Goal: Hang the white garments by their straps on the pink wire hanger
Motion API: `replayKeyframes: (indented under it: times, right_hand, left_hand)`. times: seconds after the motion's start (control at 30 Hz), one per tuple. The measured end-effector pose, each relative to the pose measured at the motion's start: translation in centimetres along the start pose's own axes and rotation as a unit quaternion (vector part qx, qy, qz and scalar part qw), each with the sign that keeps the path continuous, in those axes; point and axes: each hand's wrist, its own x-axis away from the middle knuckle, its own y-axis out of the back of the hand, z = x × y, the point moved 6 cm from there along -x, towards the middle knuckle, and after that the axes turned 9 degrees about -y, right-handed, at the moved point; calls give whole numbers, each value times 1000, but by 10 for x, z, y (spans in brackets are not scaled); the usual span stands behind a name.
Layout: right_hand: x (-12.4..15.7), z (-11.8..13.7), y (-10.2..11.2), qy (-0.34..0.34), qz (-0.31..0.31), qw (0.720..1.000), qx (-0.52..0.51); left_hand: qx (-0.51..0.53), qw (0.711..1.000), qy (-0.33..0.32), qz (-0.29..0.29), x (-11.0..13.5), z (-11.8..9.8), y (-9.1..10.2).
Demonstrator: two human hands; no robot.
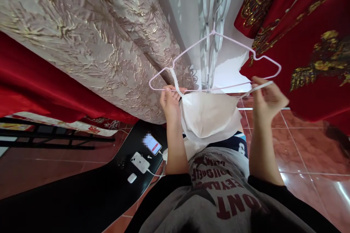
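Note:
A pale pink clothes hanger point(193, 46) hangs by its hook from a white metal rack. A white strappy garment point(210, 113), thin and see-through at its hem, drapes below the hanger's bottom bar. Its left strap loops over the hanger's left shoulder notch. My left hand point(171, 100) is closed around the hanger's bottom bar near its left end, beside that strap. My right hand point(266, 98) pinches the garment's other strap, pulled out to the right below the hanger's right end. This strap is off the right notch.
The white rack point(207, 47) stands ahead against a wall. Beige-gold brocade fabric point(109, 43) hangs left, red embroidered fabric point(308, 54) right. On a black bench point(90, 189) at lower left lie two phones with cables, a small white case point(132, 178) and an earbud point(149, 157).

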Motion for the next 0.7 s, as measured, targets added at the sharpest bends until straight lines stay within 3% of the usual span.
replayKeyframes:
  times: [0.1, 0.3, 0.43, 0.63, 0.7]
  right_hand:
    - [-26, -13, 27, 34, -104, 993, -46]
    - [-60, 3, 40, 138, -143, 980, -25]
    - [-70, 26, 30, 138, -75, 987, 35]
    - [-73, 56, -7, 72, 127, 980, 134]
    - [-72, 61, -15, 72, 143, 978, 134]
  left_hand:
    - [0, 1000, 21, -10, 0, 2, 3]
    - [30, 999, 36, -3, 6, 9, -1]
    - [6, 999, 36, -11, 3, 8, 2]
    - [-10, 999, 6, -30, -2, -1, 2]
    - [-11, 999, 1, -31, -2, -2, 1]
